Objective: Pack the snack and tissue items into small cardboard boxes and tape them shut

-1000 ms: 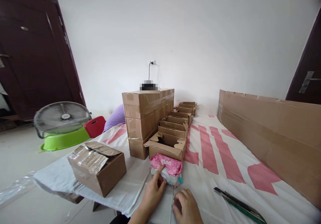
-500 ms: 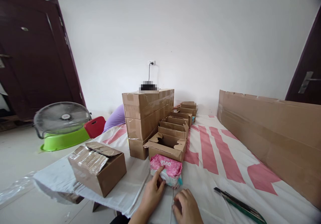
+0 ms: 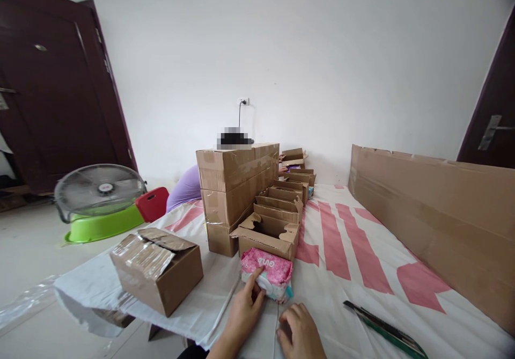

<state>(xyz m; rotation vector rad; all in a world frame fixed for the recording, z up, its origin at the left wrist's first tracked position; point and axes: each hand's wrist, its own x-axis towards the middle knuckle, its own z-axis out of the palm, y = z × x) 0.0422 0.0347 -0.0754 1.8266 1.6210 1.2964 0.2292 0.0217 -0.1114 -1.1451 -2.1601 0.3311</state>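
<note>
A pink and white soft pack of wipes (image 3: 273,268) lies against the front of the nearest open cardboard box (image 3: 267,235). My left hand (image 3: 246,306) rests at the pack's near side, its index finger stretched onto the top and the other fingers loosely bent. It touches the pack without wrapping round it. Just right of it, my right hand (image 3: 301,331) lies on the cloth with loosely curled fingers and the thumb apart; nothing shows in it. A green-handled utility knife (image 3: 386,327) lies farther right on the cloth.
Open boxes run in a row away from me, beside stacked closed cartons (image 3: 219,206). A taped box (image 3: 159,268) sits at left. A long cardboard panel (image 3: 426,209) stands at right. Behind the cartons is another person (image 3: 185,190). A fan (image 3: 100,188) stands on the floor.
At the far end of the row, a box has been lifted and tilted, and something purple shows beneath it. The other person's head has shifted slightly left. My hands and the pack stay put.
</note>
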